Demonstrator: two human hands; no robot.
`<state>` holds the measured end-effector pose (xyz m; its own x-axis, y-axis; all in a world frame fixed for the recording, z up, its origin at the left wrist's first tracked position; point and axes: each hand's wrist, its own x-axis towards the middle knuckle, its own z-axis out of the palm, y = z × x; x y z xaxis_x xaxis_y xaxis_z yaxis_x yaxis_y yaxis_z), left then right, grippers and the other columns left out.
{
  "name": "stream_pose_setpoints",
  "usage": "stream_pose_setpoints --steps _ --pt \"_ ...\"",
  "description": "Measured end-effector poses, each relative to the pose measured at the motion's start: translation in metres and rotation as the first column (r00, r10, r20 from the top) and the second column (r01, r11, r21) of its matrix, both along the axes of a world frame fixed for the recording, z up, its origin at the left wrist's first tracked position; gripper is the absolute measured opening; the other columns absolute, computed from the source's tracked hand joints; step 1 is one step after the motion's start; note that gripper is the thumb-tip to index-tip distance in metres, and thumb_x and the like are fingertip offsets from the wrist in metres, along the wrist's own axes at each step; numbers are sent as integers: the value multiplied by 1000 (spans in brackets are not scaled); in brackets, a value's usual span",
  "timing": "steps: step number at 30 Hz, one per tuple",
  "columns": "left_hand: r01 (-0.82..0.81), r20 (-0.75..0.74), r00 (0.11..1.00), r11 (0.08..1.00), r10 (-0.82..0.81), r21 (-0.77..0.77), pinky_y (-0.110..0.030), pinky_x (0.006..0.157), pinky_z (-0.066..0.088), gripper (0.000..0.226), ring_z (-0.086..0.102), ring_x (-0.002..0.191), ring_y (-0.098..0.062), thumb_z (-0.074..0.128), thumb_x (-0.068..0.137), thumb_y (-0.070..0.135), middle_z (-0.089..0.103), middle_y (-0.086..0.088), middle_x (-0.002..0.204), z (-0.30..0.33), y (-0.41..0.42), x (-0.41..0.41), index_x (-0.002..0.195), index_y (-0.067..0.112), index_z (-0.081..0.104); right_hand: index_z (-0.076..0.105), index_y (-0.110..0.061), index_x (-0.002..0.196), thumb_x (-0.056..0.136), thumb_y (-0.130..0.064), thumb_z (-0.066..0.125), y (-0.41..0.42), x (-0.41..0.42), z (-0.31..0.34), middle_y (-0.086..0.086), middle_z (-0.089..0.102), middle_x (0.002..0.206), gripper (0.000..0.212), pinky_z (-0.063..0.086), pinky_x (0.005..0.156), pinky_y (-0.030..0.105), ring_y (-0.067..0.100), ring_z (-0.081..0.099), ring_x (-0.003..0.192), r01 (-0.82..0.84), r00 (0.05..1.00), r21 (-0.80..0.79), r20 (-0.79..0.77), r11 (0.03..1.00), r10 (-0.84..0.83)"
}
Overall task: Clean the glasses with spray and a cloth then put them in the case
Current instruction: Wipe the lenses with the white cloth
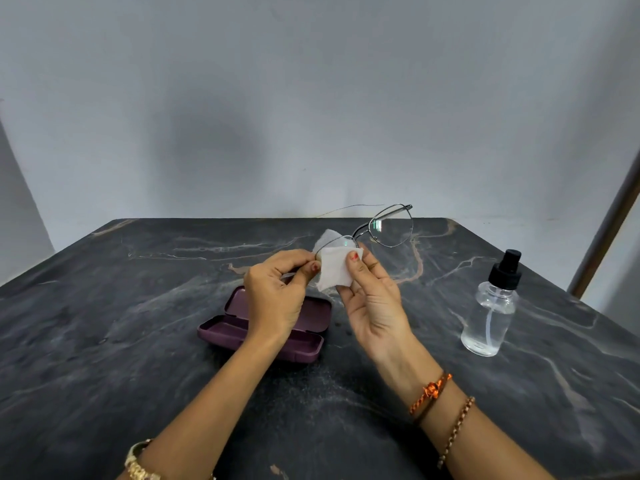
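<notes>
Fingers: left hand [277, 299] has thumb and forefinger [313, 268] pinched together on the near corner of the glasses frame, other fingers curled in under it. Right hand [375, 299] has its thumb pressing the cloth against one lens, fingers tucked behind the cloth, so it's clamped on cloth and lens together.

Glasses: thin metal-frame glasses [391, 225], held up in the air above the worktop between both hands. Near lens is wrapped in the cloth, far lens sticks out up and to the right, bare, catching a bit of light. One temple arm trails off to the left behind the hands.

Cloth: small white cloth [334, 268], folded over the near lens, a corner poking out behind the frame.

Case: dark purple hard glasses case [263, 332], lying open on the worktop right under the left hand, lid tipped back. Can't see all of the inside because the hand's in the way.

Spray: clear spray bottle [491, 306] with a black pump top, standing upright off to the right, well apart from the hands.

Worktop: dark marbled worktop [138, 341] with pale veins, grey wall behind.

Wrists: gold watch [138, 462] on the left, orange thread band [431, 391] and a bead bracelet [455, 431] on the right.
</notes>
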<state>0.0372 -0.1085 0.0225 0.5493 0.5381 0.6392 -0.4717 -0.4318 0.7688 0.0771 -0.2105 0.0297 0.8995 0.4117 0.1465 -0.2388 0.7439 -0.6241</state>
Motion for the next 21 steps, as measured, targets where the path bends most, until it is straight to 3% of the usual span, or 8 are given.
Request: stream_pose_setpoints --steps 2,6,12,15,21 --pt "1 -10 1000 1000 -1 12 -17 70 53 24 61 72 1 65 71 -5 67 1 81 0 -2 0 86 13 68 62 -9 87 82 -1 53 -1 0 1 3 73 74 13 57 57 22 12 69 69 -11 1000 9 0 1000 11" --pt "12 -31 999 999 -10 51 -15 70 53 27 61 72 6 64 71 -5 66 9 80 0 -5 0 88 16 67 61 -8 87 82 -8 55 -1 2 0 7 67 86 7 58 66 25 17 65 80 28 1000 -25 -2 999 -28" --pt "4 -64 998 995 3 102 -8 67 49 17 62 69 3 69 69 -3 67 1 81 -5 -10 2 84 5 71 60 -8 80 83 -14 60 0 2 -3 7 65 80 7 56 54 20 9 66 60 158 982 -77 -88 984 -164" --pt "16 -67 998 994 -9 110 -7 67 48 16 61 68 7 71 67 -1 66 4 77 -5 -12 2 82 7 71 55 -9 85 85 -21 58 0 3 -4 7 64 80 13 55 52 19 11 64 64 227 970 -127 -61 966 -236" --pt "6 -55 998 988 3 153 -8 66 49 18 61 70 5 69 69 -3 67 2 81 -6 -8 1 86 4 70 54 -9 88 74 0 66 -4 -2 -2 -3 71 61 21 56 56 18 7 68 59 176 984 -141 30 974 -174"
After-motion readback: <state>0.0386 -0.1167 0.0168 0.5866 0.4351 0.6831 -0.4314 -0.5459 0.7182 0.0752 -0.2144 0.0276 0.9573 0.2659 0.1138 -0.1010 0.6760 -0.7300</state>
